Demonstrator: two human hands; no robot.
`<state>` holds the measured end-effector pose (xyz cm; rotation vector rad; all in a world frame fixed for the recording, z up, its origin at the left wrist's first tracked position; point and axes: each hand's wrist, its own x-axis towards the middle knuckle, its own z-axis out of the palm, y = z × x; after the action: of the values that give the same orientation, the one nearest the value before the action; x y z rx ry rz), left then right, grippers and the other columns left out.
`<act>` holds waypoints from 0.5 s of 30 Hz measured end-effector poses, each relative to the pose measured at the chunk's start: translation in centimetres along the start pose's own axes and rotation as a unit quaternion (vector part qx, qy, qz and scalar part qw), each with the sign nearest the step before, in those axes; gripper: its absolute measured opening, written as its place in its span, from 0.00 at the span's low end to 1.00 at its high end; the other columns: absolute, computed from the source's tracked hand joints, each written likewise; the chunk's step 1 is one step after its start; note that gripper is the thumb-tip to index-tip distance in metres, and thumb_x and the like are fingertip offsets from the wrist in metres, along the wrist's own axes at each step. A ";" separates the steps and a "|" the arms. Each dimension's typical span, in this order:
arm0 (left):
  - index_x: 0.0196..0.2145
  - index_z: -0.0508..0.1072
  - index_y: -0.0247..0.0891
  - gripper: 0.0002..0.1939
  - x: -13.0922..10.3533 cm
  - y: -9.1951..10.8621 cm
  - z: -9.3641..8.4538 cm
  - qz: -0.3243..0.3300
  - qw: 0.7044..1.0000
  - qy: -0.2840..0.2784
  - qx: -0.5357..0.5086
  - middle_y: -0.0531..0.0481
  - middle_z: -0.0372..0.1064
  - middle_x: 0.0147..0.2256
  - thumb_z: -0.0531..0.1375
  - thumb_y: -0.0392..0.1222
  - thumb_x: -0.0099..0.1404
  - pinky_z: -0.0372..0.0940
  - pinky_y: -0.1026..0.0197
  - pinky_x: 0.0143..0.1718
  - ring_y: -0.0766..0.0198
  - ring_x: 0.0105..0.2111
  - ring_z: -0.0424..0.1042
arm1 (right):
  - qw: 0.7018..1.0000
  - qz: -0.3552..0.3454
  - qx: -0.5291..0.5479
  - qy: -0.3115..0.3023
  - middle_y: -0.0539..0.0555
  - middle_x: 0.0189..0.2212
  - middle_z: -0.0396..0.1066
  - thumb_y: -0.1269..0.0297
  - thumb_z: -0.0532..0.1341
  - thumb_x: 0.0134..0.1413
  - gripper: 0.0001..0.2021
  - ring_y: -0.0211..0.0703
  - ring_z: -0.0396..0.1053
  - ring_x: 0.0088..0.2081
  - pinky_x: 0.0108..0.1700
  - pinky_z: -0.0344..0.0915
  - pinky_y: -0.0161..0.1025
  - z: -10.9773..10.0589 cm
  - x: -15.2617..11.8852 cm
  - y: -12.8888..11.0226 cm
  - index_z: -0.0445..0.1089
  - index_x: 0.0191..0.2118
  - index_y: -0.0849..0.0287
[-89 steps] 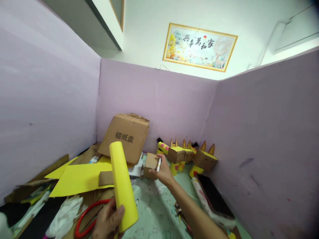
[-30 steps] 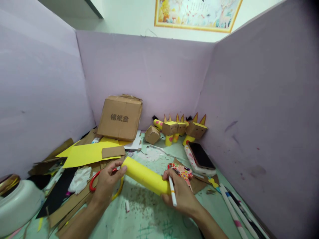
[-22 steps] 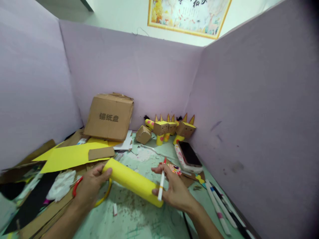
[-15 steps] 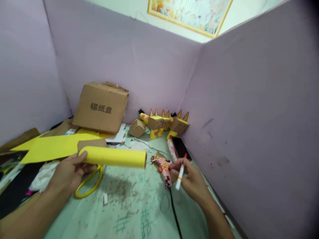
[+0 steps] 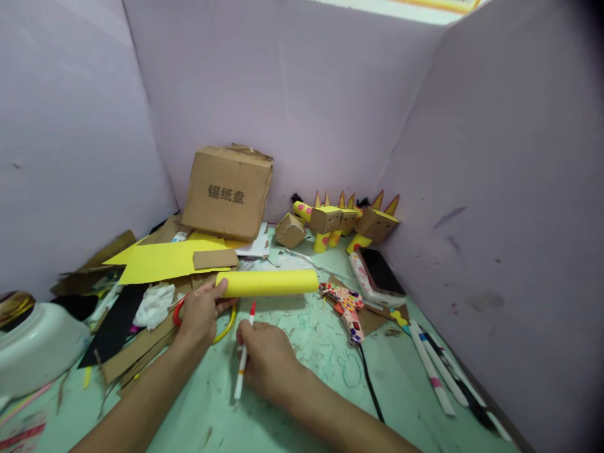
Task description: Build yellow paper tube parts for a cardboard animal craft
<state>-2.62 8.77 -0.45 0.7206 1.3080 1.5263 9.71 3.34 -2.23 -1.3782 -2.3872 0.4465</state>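
Note:
My left hand (image 5: 201, 314) grips the left end of a yellow paper tube (image 5: 268, 283), which lies roughly level above the table. Below and left of the tube, my right hand (image 5: 268, 355) is closed around a white marker (image 5: 242, 368) with a red end pointing up and away from me. Under my left hand show the yellow and red handles of scissors (image 5: 227, 327), partly hidden. To the right of the tube's far end lies a colourfully patterned glue gun (image 5: 348, 308) with a black cord.
Cardboard animal figures (image 5: 325, 220) stand at the back beside a small cardboard piece (image 5: 289, 231). A cardboard box (image 5: 229, 192) leans on the wall. Yellow sheets (image 5: 160, 261) and scraps lie left. A phone (image 5: 380, 270), several markers (image 5: 431, 371) and a white bowl (image 5: 40, 340) are around.
My right hand has moved left with the marker, from beside the glue gun to below the tube. The camera has tilted down and turned left. My left hand still holds the tube.

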 end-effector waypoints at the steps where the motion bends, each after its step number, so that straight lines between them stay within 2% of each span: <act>1: 0.28 0.70 0.32 0.03 0.1 -0.2 -0.1 0.003 0.999 0.001 0.036 0.49 0.69 0.27 0.60 0.33 0.52 0.69 0.62 0.24 0.63 0.26 0.71 | 1.000 -0.006 0.008 0.001 0.52 0.26 0.70 0.74 0.60 0.35 0.14 0.44 0.66 0.27 0.27 0.54 0.35 -0.2 -0.4 0.3 0.63 0.34 0.56; 4: 0.35 0.69 0.34 0.13 0.5 -0.5 -0.4 0.028 0.987 0.023 0.157 0.48 0.69 0.27 0.62 0.35 0.49 0.69 0.54 0.28 0.56 0.28 0.72 | 0.999 -0.003 0.046 0.017 0.48 0.25 0.69 0.73 0.59 0.40 0.09 0.39 0.65 0.26 0.27 0.54 0.33 -1.6 -2.1 1.5 0.62 0.32 0.56; 6: 0.41 0.68 0.36 0.21 0.5 -0.3 -0.7 0.057 0.971 0.051 0.225 0.46 0.69 0.32 0.63 0.35 0.47 0.65 0.44 0.39 0.48 0.37 0.71 | 0.990 0.030 0.127 0.046 0.46 0.22 0.67 0.72 0.59 0.42 0.07 0.37 0.62 0.23 0.26 0.54 0.32 -2.7 -3.1 2.6 0.62 0.29 0.56; 7: 0.43 0.67 0.37 0.24 0.3 -0.1 -0.7 0.077 0.961 0.065 0.258 0.44 0.69 0.36 0.64 0.35 0.46 0.60 0.40 0.45 0.45 0.42 0.68 | 0.978 0.053 0.189 0.066 0.46 0.20 0.65 0.72 0.60 0.42 0.07 0.36 0.61 0.22 0.26 0.54 0.32 -3.2 -3.4 3.2 0.61 0.28 0.56; 9: 0.48 0.65 0.38 0.27 -0.3 0.5 -0.6 0.145 0.927 0.094 0.333 0.40 0.64 0.45 0.63 0.37 0.47 0.53 0.40 0.51 0.42 0.49 0.62 | 0.941 0.093 0.310 0.104 0.46 0.21 0.66 0.71 0.61 0.41 0.08 0.35 0.61 0.22 0.26 0.56 0.32 -3.8 -3.9 4.2 0.60 0.26 0.56; 11: 0.49 0.63 0.36 0.26 -1.4 0.9 -0.3 0.228 0.890 0.100 0.382 0.39 0.62 0.47 0.60 0.41 0.51 0.57 0.45 0.49 0.46 0.47 0.64 | 0.884 0.112 0.433 0.136 0.46 0.24 0.67 0.69 0.64 0.39 0.12 0.36 0.63 0.24 0.27 0.59 0.33 -4.0 -4.0 5.0 0.57 0.27 0.56; 12: 0.47 0.64 0.35 0.24 -2.0 1.0 -0.1 0.255 0.885 0.076 0.383 0.39 0.64 0.44 0.59 0.43 0.52 0.61 0.48 0.45 0.49 0.43 0.67 | 0.850 0.118 0.490 0.151 0.46 0.25 0.68 0.68 0.65 0.38 0.14 0.35 0.64 0.25 0.27 0.60 0.33 -4.0 -4.0 5.3 0.56 0.27 0.56; 13: 0.43 0.66 0.34 0.20 -2.8 0.9 0.2 0.258 0.894 0.028 0.366 0.41 0.66 0.40 0.58 0.44 0.52 0.64 0.52 0.40 0.52 0.38 0.68 | 0.816 0.119 0.541 0.165 0.46 0.25 0.68 0.68 0.66 0.37 0.16 0.35 0.65 0.25 0.27 0.61 0.33 -4.0 -4.0 5.4 0.56 0.26 0.56; 15: 0.35 0.70 0.35 0.15 -4.4 0.6 0.8 0.184 0.930 -0.111 0.298 0.45 0.69 0.32 0.59 0.46 0.51 0.65 0.58 0.31 0.59 0.29 0.68 | 0.749 0.118 0.626 0.185 0.45 0.25 0.68 0.69 0.69 0.33 0.19 0.34 0.65 0.25 0.27 0.62 0.32 -3.9 -3.9 5.5 0.56 0.26 0.56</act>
<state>-0.45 5.08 0.95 1.5533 1.5307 1.2665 17.46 2.90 -1.74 -0.8995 -1.0377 1.3486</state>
